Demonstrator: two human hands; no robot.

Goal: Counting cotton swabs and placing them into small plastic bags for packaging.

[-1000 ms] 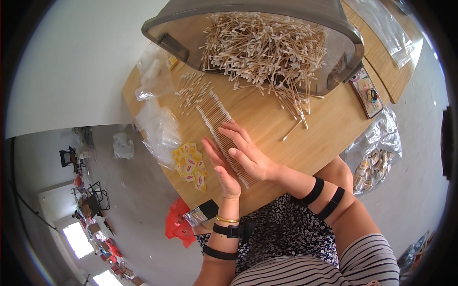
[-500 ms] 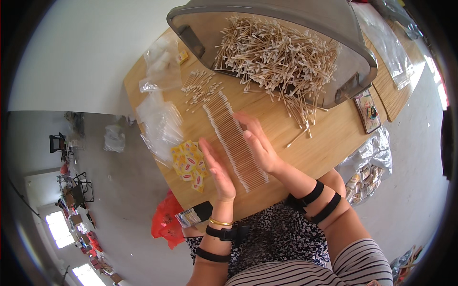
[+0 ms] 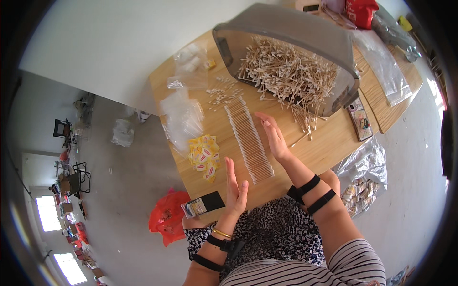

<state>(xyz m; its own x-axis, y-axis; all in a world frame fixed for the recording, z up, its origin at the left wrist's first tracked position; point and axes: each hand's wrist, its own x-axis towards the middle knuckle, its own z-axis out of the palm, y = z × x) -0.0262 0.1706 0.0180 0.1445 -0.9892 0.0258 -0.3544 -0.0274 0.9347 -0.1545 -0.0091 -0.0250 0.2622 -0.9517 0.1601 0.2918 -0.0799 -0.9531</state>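
Note:
A long, even row of cotton swabs (image 3: 249, 140) lies side by side on the wooden table (image 3: 298, 159), running from far left toward the near edge. Just right of it is my right hand (image 3: 275, 139), fingers stretched out, palm turned toward the row, holding nothing. My left hand (image 3: 234, 193) is raised near the row's near end on its left side, with straight fingers and nothing in it. Loose swabs (image 3: 222, 93) are scattered past the row's far end. A tilted grey plastic bin (image 3: 281, 24) faces me with a big heap of swabs (image 3: 288, 69) spilling from its mouth.
Yellow paper slips (image 3: 204, 156) and clear plastic bags (image 3: 182, 119) lie left of the row. A dark pouch (image 3: 210, 201) rests at the near left edge, above a red bag (image 3: 167, 219). At right are a phone (image 3: 360, 121) and a clear sack of packed bundles (image 3: 362, 186).
The view has shifted, putting the table things farther right. My left hand has drawn back toward me along the row. My right hand has moved slightly away from the row's right side.

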